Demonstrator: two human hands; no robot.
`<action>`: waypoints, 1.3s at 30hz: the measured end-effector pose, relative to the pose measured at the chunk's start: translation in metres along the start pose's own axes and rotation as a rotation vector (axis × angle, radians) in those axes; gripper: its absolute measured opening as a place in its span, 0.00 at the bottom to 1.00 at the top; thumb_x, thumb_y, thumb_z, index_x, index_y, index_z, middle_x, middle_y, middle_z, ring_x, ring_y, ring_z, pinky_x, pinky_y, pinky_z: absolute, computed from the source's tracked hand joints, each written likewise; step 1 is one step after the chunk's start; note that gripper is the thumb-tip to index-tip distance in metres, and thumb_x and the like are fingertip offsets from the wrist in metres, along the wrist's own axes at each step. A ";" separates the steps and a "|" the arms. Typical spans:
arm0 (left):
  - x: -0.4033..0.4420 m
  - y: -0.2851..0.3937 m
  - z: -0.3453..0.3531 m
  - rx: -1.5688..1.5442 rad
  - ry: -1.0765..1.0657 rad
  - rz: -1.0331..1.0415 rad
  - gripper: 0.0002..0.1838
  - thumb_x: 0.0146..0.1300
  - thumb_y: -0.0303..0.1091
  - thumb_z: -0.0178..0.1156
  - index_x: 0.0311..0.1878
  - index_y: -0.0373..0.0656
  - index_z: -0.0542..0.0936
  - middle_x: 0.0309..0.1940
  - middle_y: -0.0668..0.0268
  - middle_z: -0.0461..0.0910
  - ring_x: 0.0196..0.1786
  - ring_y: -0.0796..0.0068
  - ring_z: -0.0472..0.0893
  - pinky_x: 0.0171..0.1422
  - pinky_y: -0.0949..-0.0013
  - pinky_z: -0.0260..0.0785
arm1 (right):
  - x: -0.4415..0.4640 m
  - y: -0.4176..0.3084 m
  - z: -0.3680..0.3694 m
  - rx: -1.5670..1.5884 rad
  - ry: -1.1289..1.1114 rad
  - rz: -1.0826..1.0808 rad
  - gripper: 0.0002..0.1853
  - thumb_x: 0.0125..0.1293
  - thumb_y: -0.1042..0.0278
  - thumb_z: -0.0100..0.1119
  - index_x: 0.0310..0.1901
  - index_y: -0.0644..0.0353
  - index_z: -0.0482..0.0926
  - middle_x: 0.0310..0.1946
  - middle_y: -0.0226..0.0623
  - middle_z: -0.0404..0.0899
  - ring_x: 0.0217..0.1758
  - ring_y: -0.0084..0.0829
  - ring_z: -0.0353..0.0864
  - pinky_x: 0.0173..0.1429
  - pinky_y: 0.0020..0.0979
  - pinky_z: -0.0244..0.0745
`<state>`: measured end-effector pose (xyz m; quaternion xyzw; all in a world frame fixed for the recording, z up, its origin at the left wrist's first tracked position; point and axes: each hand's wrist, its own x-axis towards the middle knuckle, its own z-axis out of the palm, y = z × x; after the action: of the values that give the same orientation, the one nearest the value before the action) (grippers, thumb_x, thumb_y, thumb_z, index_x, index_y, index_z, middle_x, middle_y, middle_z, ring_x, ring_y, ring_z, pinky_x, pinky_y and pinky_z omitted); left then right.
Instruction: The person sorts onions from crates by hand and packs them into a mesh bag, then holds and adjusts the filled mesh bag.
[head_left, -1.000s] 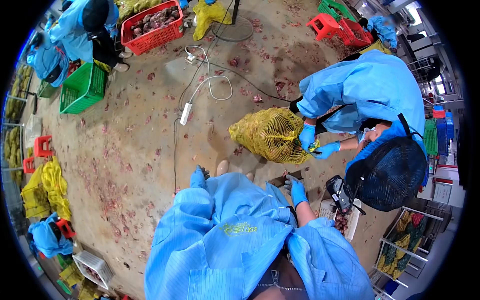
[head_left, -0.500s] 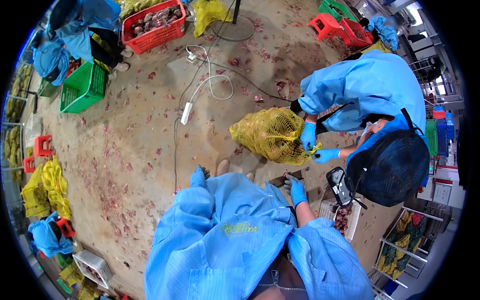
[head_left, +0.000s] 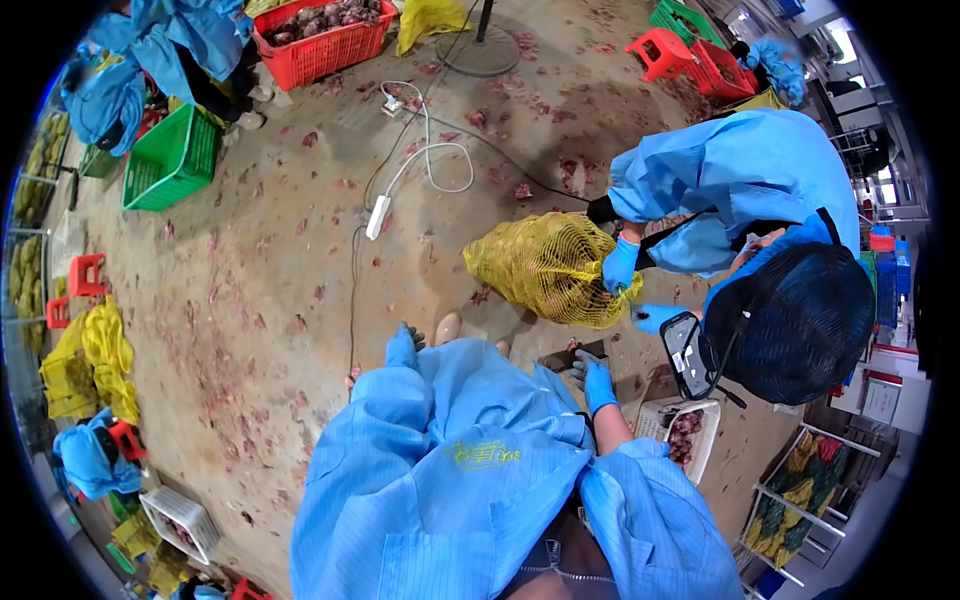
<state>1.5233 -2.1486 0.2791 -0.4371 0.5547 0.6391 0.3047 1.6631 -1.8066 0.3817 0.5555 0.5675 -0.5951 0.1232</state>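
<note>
My left hand (head_left: 403,346), in a blue glove with greyish fingertips, hangs at the front of my blue coat (head_left: 450,430). Its fingers point outward and hold nothing. My right hand (head_left: 596,383), gloved the same way, is low on the other side with fingers apart, near a dark flat object (head_left: 570,357) on the floor. Neither hand touches the yellow mesh sack (head_left: 540,268) lying ahead. A co-worker in blue bends over that sack, one gloved hand (head_left: 620,265) at its gathered end and the other (head_left: 656,318) just beside it.
A white crate (head_left: 707,430) with reddish bulbs stands near my right side. A white power strip (head_left: 377,217) and its cable lie on the floor among scattered red skins. Farther off are a green crate (head_left: 172,160), a full red crate (head_left: 325,45) and a stand base (head_left: 478,52).
The view has shifted slightly. The co-worker's lower hand has moved a little away from the sack's gathered end, and their head has shifted right. My hands stay nearly where they were.
</note>
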 end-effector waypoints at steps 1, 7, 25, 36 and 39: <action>-0.001 -0.001 0.000 0.009 -0.003 0.001 0.27 0.64 0.52 0.35 0.49 0.37 0.70 0.34 0.61 0.78 0.31 0.73 0.75 0.35 0.69 0.65 | 0.001 0.002 -0.001 0.010 -0.007 -0.004 0.14 0.65 0.62 0.37 0.46 0.47 0.74 0.30 0.25 0.75 0.24 0.18 0.73 0.25 0.21 0.67; 0.008 -0.011 -0.003 0.005 0.003 0.021 0.29 0.63 0.53 0.34 0.50 0.36 0.70 0.35 0.60 0.77 0.32 0.70 0.75 0.38 0.66 0.67 | 0.010 0.013 -0.003 0.006 -0.027 -0.028 0.15 0.66 0.63 0.36 0.46 0.48 0.74 0.28 0.23 0.74 0.22 0.17 0.72 0.22 0.20 0.65; 0.008 -0.004 0.000 -0.044 0.035 0.034 0.26 0.64 0.51 0.36 0.46 0.35 0.70 0.30 0.57 0.77 0.27 0.70 0.75 0.33 0.69 0.69 | 0.027 0.016 0.001 0.052 -0.015 -0.027 0.13 0.65 0.61 0.38 0.43 0.48 0.75 0.27 0.24 0.75 0.24 0.19 0.71 0.27 0.23 0.67; 0.012 0.002 -0.016 -0.066 0.025 0.066 0.25 0.63 0.49 0.38 0.45 0.33 0.69 0.30 0.56 0.75 0.25 0.69 0.73 0.29 0.69 0.67 | 0.035 0.011 0.015 0.059 -0.037 -0.065 0.12 0.64 0.62 0.40 0.43 0.51 0.74 0.27 0.24 0.74 0.23 0.19 0.73 0.22 0.22 0.66; 0.016 0.006 -0.019 -0.057 0.033 0.050 0.26 0.63 0.51 0.37 0.46 0.35 0.70 0.30 0.59 0.77 0.26 0.71 0.74 0.31 0.69 0.66 | 0.030 0.005 0.022 0.047 -0.035 -0.069 0.12 0.63 0.61 0.41 0.43 0.51 0.74 0.27 0.25 0.74 0.23 0.19 0.73 0.22 0.22 0.66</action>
<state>1.5152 -2.1704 0.2678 -0.4422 0.5519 0.6547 0.2668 1.6451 -1.8114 0.3489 0.5280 0.5697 -0.6219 0.0995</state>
